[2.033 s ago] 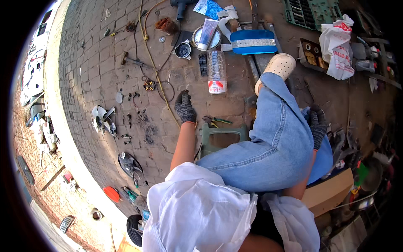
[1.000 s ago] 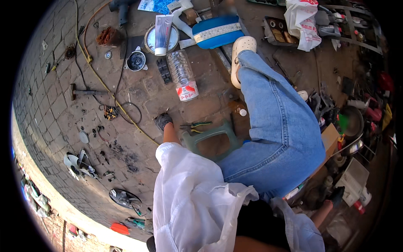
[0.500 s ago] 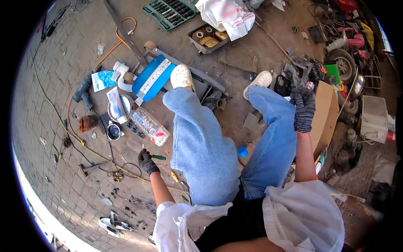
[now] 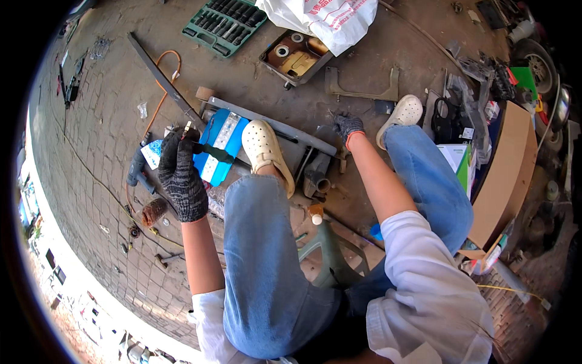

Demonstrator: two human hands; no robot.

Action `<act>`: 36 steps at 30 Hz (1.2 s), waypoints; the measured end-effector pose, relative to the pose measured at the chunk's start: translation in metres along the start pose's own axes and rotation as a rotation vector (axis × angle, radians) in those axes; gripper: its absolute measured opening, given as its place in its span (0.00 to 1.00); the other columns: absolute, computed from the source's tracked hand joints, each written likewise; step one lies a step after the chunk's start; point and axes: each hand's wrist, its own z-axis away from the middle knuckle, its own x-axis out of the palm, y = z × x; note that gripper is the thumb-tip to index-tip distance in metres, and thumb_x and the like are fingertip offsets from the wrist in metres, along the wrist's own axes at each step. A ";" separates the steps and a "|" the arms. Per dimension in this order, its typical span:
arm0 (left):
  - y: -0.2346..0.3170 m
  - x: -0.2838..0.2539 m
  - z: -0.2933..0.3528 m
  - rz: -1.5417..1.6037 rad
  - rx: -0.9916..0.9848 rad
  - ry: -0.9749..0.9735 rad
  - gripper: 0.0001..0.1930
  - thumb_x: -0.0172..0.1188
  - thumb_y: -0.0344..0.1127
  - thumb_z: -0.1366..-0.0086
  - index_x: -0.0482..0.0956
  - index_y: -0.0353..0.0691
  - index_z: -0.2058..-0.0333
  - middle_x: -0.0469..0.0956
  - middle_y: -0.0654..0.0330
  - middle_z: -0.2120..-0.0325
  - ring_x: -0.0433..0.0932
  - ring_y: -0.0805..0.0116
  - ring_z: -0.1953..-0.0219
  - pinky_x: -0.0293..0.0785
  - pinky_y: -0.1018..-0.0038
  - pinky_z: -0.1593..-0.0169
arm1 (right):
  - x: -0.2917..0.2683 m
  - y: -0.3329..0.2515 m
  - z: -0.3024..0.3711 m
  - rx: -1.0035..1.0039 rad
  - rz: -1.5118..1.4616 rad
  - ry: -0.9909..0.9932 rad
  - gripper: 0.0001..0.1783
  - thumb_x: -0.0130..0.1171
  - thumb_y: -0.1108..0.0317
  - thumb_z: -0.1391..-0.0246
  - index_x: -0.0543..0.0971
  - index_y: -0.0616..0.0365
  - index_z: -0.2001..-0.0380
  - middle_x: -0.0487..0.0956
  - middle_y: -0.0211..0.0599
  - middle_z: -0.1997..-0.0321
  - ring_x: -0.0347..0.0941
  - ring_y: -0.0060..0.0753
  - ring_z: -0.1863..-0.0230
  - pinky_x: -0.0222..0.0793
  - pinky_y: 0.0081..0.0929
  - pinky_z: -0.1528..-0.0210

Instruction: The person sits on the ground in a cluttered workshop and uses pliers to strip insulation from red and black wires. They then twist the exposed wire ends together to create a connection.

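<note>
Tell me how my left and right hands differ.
Your left hand holds a dark green handle; whether your right hand holds anything is unclear. The left hand is left of both clogs, the right hand between them. The left hand looks larger, the right hand smaller. Both wear dark gloves.

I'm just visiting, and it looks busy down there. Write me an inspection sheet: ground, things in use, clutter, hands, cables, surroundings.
Surface: brown paved ground, joints showing at left.
Things in use: a dark green item, kind unclear, in front of a blue pad with a pale band.
Clutter: green socket case, white bag overlapping an open metal tray, cardboard box.
Hands: left hand gloved, fingers closed on the dark green item; right hand gloved, near a grey bracket, grip unclear.
Cables: orange cable looping near a dark bar; yellow cord at lower right.
Surroundings: wheel and piled parts on the right; bright strip along the left.
</note>
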 end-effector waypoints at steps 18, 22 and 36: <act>-0.020 0.138 0.031 0.076 -0.545 -0.584 0.12 0.59 0.30 0.39 0.79 0.31 0.58 0.80 0.54 0.63 0.78 0.66 0.62 0.73 0.72 0.53 | 0.033 -0.081 0.192 -0.610 0.425 -0.455 0.17 0.50 0.70 0.38 0.71 0.67 0.47 0.77 0.42 0.53 0.73 0.29 0.54 0.68 0.25 0.48; -0.014 0.136 0.036 0.041 -0.496 -0.745 0.12 0.60 0.29 0.41 0.80 0.31 0.59 0.79 0.55 0.60 0.76 0.66 0.57 0.70 0.72 0.49 | 0.014 -0.099 0.226 -0.301 0.356 -0.618 0.20 0.51 0.68 0.38 0.68 0.64 0.44 0.76 0.39 0.53 0.72 0.26 0.55 0.68 0.24 0.49; -0.124 0.111 0.041 -0.437 -0.419 -1.023 0.12 0.61 0.36 0.39 0.82 0.36 0.59 0.81 0.52 0.64 0.80 0.62 0.61 0.72 0.71 0.53 | -0.029 -0.053 0.247 -0.053 0.239 -0.065 0.17 0.47 0.68 0.37 0.69 0.57 0.46 0.74 0.30 0.71 0.67 0.16 0.71 0.67 0.17 0.70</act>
